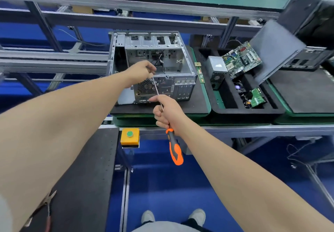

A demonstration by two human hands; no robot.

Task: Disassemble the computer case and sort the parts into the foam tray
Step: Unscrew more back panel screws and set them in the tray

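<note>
i see the computer case (pixel 159 69) standing open on a black mat (pixel 197 103) in the middle of the worktop (pixel 253 128), its fan grille turned toward me. my left hand (pixel 142 72) is at the case's upper rear edge, fingers (pixel 152 69) bunched together and pinching the tip end of the screwdriver (pixel 174 148) shaft. my right hand (pixel 167 113) is clamped around the shaft where it meets the grip, and the orange and black handle points down toward me. just right of the case sits the foam tray (pixel 216 109), holding a power supply (pixel 216 71), a motherboard (pixel 240 59) propped at a tilt, and a smaller green board (pixel 257 98). a dark side panel (pixel 274 51) leans at the tray's far right.
</note>
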